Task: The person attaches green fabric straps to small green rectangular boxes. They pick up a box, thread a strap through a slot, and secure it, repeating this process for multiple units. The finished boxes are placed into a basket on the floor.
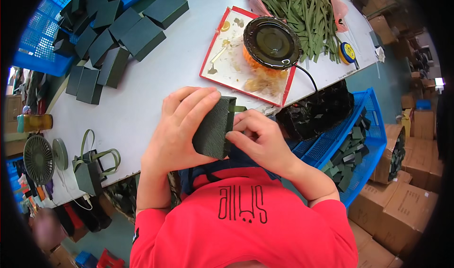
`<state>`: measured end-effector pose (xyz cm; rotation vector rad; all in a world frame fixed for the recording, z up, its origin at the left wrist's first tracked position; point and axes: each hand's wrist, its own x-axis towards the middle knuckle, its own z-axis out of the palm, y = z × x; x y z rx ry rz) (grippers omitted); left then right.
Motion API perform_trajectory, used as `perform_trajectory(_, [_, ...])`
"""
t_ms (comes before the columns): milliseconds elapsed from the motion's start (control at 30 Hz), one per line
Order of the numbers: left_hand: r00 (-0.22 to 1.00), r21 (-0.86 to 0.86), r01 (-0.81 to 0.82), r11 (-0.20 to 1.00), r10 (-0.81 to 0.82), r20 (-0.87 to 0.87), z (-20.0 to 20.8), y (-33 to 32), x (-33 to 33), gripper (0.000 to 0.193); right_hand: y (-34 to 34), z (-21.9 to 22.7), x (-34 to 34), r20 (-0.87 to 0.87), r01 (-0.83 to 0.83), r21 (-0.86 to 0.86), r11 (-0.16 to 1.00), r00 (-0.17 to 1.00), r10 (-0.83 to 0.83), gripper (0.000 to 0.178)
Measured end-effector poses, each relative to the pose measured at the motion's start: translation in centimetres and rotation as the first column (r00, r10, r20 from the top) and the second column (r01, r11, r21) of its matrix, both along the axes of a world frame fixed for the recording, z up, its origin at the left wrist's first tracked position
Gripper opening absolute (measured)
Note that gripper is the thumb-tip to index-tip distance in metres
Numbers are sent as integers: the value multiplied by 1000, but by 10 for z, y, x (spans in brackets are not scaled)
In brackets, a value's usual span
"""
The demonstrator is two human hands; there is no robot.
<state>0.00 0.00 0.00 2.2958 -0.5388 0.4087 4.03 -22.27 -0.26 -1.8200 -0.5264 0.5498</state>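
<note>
Reference: I read clock directions on my head feed, with the held green box (213, 132) as dial center.
Box position: held tilted just beyond the person's red shirt (198, 220), near the front edge of the desk (137, 98).
Left hand (177, 126): at 9 o'clock, partly open in a wide C; I see it gripping the box, fingers along the upper edge, thumb near the lower edge.
Right hand (257, 138): at 3 o'clock, fingers curled, thumb tip touching the box's right edge; I cannot tell whether they pinch anything.
Ribbon tab (240, 109): green, projecting from the box between 1 and 2 o'clock, just above the right hand's fingers.
Red-rimmed tray (213, 44): at 1 o'clock, carrying a round dark pot (273, 42).
Ribbon pile (298, 12): at 1 o'clock, beyond the tray.
Box stack (142, 37): dark green boxes, between 10 and 11 o'clock, well apart from both hands.
Blue crate (377, 128): at 3 o'clock, holding green pieces.
</note>
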Motion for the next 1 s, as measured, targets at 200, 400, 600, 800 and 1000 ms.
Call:
perform_trajectory(200, [999, 38, -44, 998, 45, -14, -1, -6, -2, 100, -2, 0, 3, -5, 49, 42, 998, 999, -49, 12])
perform_trajectory(400, [989, 64, -140, 988, 142, -27, -2, 3, -4, 100, -38, -2, 14, -69, 463, 327, 823, 881, -468, 12])
perform_trajectory(600, [941, 144, -300, 943, 318, -118, 2, 14, -10, 95, -82, -3, 44, -124, 656, 492, 572, 704, -699, 8])
perform_trajectory(800, [722, 359, -586, 727, 669, -176, -16, 54, -26, 76, -124, -14, 82, 86, 754, 320, 574, 580, -810, 22])
perform_trajectory(1000, [566, 161, -674, 721, 644, -516, -22, 92, -33, 36, -131, -29, 118, 328, 753, 151, 640, 573, -751, 30])
